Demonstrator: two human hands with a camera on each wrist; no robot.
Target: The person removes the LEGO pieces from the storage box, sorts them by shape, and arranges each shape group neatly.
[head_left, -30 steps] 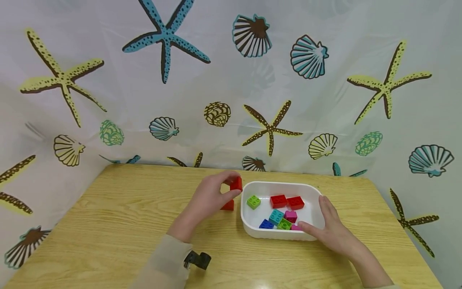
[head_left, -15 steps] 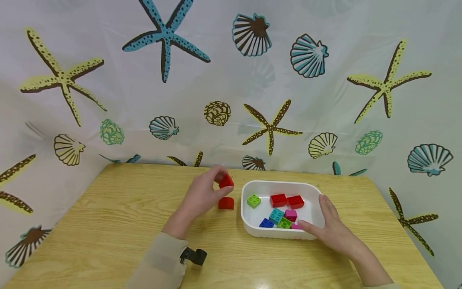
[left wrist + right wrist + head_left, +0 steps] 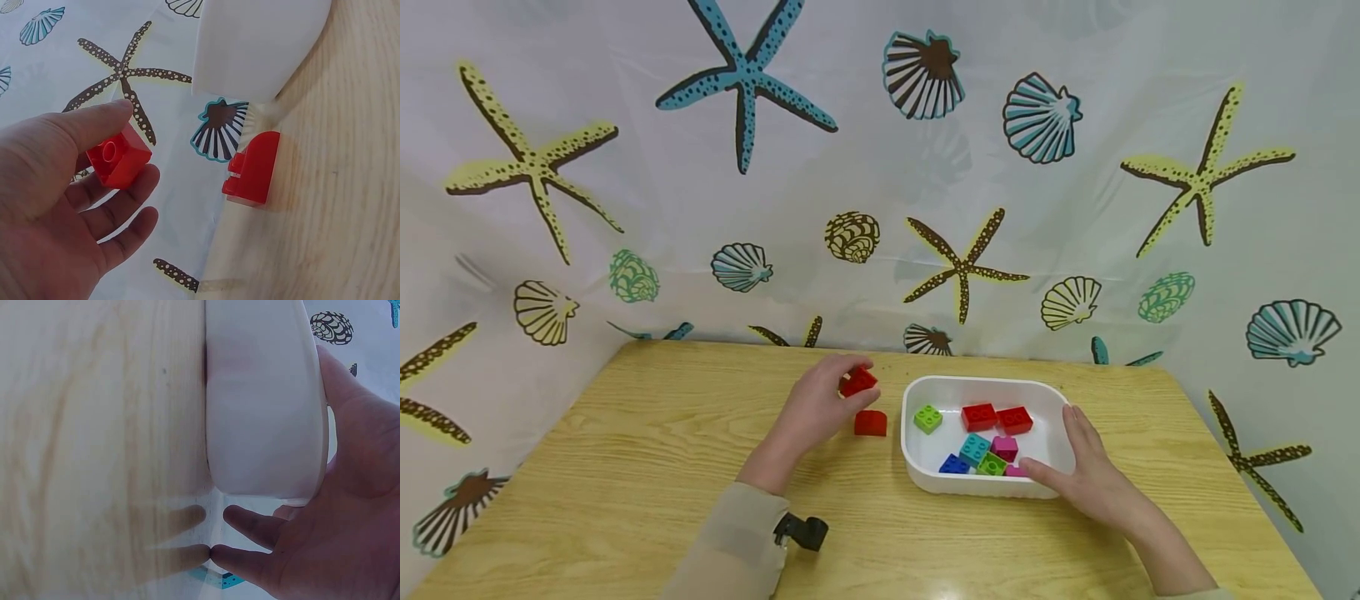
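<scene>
My left hand pinches a red toy brick between thumb and fingers, above the table just left of the white plastic tub. The left wrist view shows the hollow underside of this brick. Below the hand, a second red brick with a rounded top lies on the table. My right hand holds the right end of the tub, thumb over the front rim and fingers at the right side. In the right wrist view, two fingers extend below the tub's end.
Inside the tub are two red bricks, a lime brick on the left, and teal, pink, blue and green ones near the front. A shell-and-starfish curtain stands behind the wooden table.
My left hand has moved left, away from the tub, and the red brick in it has turned so its face shows differently. The rounded brick is now uncovered. My right hand stays in place.
</scene>
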